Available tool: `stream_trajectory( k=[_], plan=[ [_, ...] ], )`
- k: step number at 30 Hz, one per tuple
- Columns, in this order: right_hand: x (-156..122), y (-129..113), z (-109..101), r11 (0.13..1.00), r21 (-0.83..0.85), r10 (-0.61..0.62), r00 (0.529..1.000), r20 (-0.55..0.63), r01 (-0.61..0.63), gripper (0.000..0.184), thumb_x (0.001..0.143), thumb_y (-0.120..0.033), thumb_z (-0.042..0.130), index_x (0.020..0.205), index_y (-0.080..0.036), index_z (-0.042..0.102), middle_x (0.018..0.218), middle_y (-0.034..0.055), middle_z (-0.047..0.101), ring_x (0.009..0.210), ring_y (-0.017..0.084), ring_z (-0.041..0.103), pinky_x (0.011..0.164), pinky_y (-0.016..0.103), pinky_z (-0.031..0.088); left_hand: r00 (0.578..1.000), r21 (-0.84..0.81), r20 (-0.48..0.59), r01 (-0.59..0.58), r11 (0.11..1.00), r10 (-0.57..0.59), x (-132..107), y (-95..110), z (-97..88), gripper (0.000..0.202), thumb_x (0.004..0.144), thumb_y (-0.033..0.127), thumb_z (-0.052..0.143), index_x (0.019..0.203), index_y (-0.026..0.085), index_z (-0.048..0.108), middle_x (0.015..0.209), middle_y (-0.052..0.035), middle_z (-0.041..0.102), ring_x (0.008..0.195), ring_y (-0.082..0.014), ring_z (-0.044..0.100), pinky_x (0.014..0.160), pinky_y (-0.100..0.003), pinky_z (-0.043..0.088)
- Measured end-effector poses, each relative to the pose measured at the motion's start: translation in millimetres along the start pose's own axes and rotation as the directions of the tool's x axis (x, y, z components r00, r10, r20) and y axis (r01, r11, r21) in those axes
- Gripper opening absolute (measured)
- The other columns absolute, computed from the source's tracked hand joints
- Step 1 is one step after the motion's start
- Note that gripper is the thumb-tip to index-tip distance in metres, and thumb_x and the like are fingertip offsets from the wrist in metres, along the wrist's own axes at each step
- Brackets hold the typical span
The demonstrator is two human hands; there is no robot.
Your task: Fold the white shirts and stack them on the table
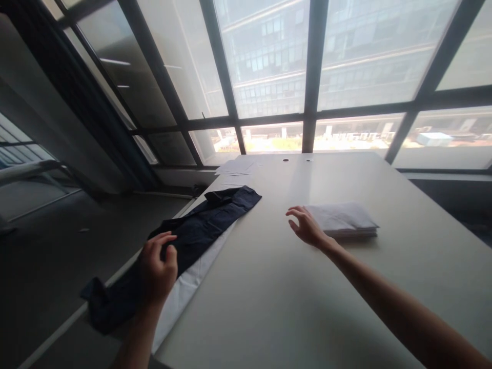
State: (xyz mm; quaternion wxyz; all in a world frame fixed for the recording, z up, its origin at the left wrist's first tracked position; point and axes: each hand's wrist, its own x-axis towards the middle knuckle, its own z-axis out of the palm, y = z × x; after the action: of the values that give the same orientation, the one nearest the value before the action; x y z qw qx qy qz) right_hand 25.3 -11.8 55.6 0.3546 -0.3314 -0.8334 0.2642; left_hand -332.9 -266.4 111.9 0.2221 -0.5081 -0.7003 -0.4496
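Note:
A long dark navy garment [200,225] lies along the left edge of a pale table [292,297], partly over a white cloth [188,284]. My left hand [157,266] hovers over the garment's near part, fingers curled and apart, holding nothing that I can see. My right hand [305,225] reaches across the table with fingers spread, open, just left of a folded white stack of cloth [344,219]. It is close to that stack's near corner, and I cannot tell whether it touches it.
White sheets [235,167] lie at the table's far left corner, near two small holes [295,160] in the tabletop. Large windows with dark frames [313,77] rise behind the table. Dark floor [57,246] drops away to the left.

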Motion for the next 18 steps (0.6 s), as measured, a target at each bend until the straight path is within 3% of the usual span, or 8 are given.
stream_trajectory(
  k=[3, 5, 7, 9, 10, 12, 15, 18],
  plan=[
    [-37.0, 39.4, -56.6, 0.938, -0.345, 0.085, 0.987, 0.135, -0.034, 0.067, 0.08, -0.035, 0.071, 0.144, -0.026, 0.054, 0.159, 0.0149, 0.04, 0.149, 0.036, 0.027, 0.116, 0.063, 0.022, 0.967, -0.21, 0.253, 0.045, 0.977, 0.009, -4.4, 42.6, 38.5, 0.018, 0.091, 0.03, 0.05, 0.096, 0.023, 0.066, 0.115, -0.0081, 0.066, 0.116, -0.0292, 0.061, 0.112, -0.046, 0.042],
    [-52.2, 65.1, -91.9, 0.872, -0.481, 0.179, 0.973, 0.144, -0.089, 0.074, 0.079, -0.036, 0.071, 0.149, -0.027, 0.048, 0.163, 0.016, 0.034, 0.151, 0.04, 0.023, 0.113, 0.068, 0.022, 0.919, -0.326, 0.393, 0.121, 0.938, 0.018, -12.0, 66.7, 62.8, 0.019, 0.091, 0.033, 0.052, 0.094, 0.024, 0.068, 0.112, -0.0076, 0.068, 0.114, -0.0293, 0.062, 0.11, -0.044, 0.043],
    [-57.0, 82.8, -118.5, 0.841, -0.534, 0.194, 0.969, 0.153, -0.085, 0.049, 0.083, -0.033, 0.065, 0.132, -0.027, 0.064, 0.15, 0.0157, 0.052, 0.143, 0.038, 0.039, 0.11, 0.061, 0.031, 0.856, -0.421, 0.512, 0.183, 0.889, 0.066, -20.7, 89.4, 85.3, 0.018, 0.09, 0.033, 0.056, 0.095, 0.024, 0.071, 0.109, -0.0076, 0.071, 0.111, -0.0293, 0.063, 0.107, -0.043, 0.045],
    [-52.7, 88.3, -133.7, 0.832, -0.541, 0.216, 0.97, 0.114, -0.122, 0.023, 0.089, -0.033, 0.057, 0.099, -0.024, 0.075, 0.117, 0.0161, 0.072, 0.118, 0.034, 0.061, 0.099, 0.049, 0.043, 0.779, -0.476, 0.614, 0.237, 0.847, 0.127, -30.1, 111.8, 106.3, 0.019, 0.091, 0.034, 0.057, 0.098, 0.025, 0.073, 0.107, -0.0078, 0.073, 0.108, -0.0292, 0.064, 0.104, -0.042, 0.046],
    [-48.0, 86.0, -137.1, 0.836, -0.525, 0.224, 0.972, 0.064, -0.159, 0.024, 0.091, -0.035, 0.054, 0.085, -0.023, 0.074, 0.098, 0.0152, 0.075, 0.102, 0.032, 0.066, 0.091, 0.044, 0.046, 0.738, -0.487, 0.658, 0.263, 0.833, 0.151, -35.2, 123.0, 116.2, 0.02, 0.092, 0.034, 0.058, 0.099, 0.025, 0.074, 0.106, -0.0081, 0.073, 0.107, -0.0293, 0.065, 0.103, -0.043, 0.047],
    [-35.8, 71.4, -137.3, 0.877, -0.417, 0.223, 0.971, -0.091, -0.24, 0.036, 0.093, -0.042, 0.051, 0.069, -0.021, 0.067, 0.073, 0.0114, 0.07, 0.078, 0.027, 0.065, 0.075, 0.037, 0.047, 0.639, -0.497, 0.743, 0.329, 0.803, 0.198, -46.2, 144.5, 135.4, 0.023, 0.092, 0.038, 0.06, 0.103, 0.026, 0.076, 0.106, -0.0091, 0.074, 0.104, -0.0299, 0.067, 0.101, -0.045, 0.048],
    [-15.5, 31.0, -127.9, 0.962, 0.004, 0.263, 0.928, -0.262, -0.272, 0.042, 0.091, -0.052, 0.051, 0.07, -0.019, 0.065, 0.067, 0.0061, 0.066, 0.066, 0.022, 0.059, 0.06, 0.03, 0.043, 0.493, -0.52, 0.83, 0.514, 0.682, 0.262, -62.3, 173.4, 159.9, 0.039, 0.09, 0.048, 0.066, 0.122, 0.026, 0.072, 0.127, -0.013, 0.069, 0.117, -0.0329, 0.063, 0.103, -0.049, 0.047],
    [2.7, -14.3, -113.8, 0.81, 0.511, 0.385, 0.918, -0.094, -0.288, 0.04, 0.088, -0.055, 0.057, 0.092, -0.017, 0.07, 0.078, 0.0054, 0.071, 0.071, 0.022, 0.063, 0.062, 0.031, 0.05, 0.49, -0.54, 0.84, 0.717, 0.44, 0.233, -69.9, 194.4, 171.7, 0.079, 0.083, 0.056, 0.075, 0.152, 0.032, 0.046, 0.159, -0.0147, 0.04, 0.14, -0.0367, 0.045, 0.109, -0.053, 0.041]
  ],
)
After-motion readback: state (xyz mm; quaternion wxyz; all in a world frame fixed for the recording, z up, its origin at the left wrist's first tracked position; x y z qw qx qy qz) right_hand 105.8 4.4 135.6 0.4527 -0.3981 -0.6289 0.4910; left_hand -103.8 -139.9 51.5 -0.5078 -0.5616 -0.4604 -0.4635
